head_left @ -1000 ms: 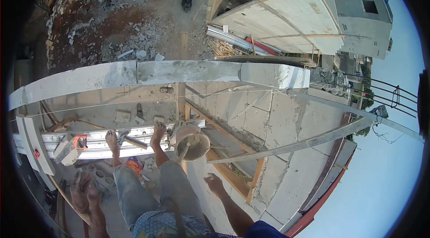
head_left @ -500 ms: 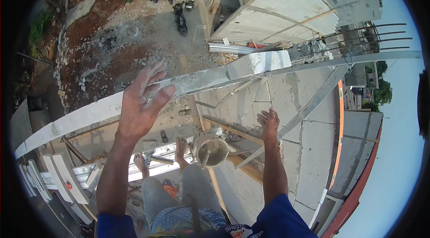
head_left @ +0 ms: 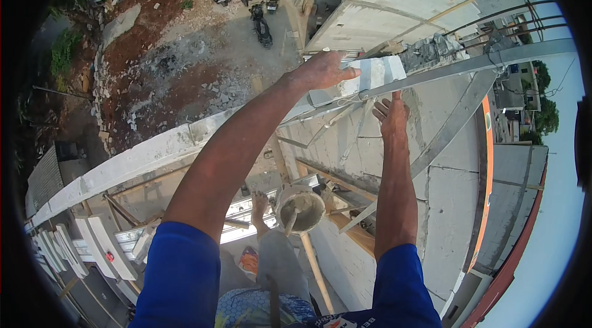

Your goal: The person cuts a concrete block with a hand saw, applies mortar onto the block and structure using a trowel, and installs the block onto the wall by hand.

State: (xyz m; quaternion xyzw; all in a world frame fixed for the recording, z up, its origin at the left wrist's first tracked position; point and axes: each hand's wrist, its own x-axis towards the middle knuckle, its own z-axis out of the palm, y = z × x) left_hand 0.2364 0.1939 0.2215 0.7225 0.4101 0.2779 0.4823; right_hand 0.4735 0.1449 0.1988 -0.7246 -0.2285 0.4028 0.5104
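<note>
A pale lightweight block (head_left: 390,69) lies on top of the narrow wall, behind a grey metal straight bar (head_left: 425,76). My left hand (head_left: 322,72) reaches across to the block's left end. Its fingers stretch along the far edge and the thumb points right over the top; whether it presses on the block is unclear. Below the bar, my right hand (head_left: 393,117) is open with fingers spread. Its thumb points up close to the bar's lower edge, and nothing is in it. A loop of string (head_left: 350,101) hangs at the bar near the left hand.
A bucket of grey mortar (head_left: 300,209) with a tool in it stands beside my foot (head_left: 259,207) on a metal plank (head_left: 237,214). Rebar (head_left: 505,16) sticks out at the far right. Beyond the wall top (head_left: 203,129), the ground drops to parked motorbikes (head_left: 261,25).
My left hand has moved right and away from me, from above the wall to the block. My right hand has risen slightly toward the bar. The view has shifted a little.
</note>
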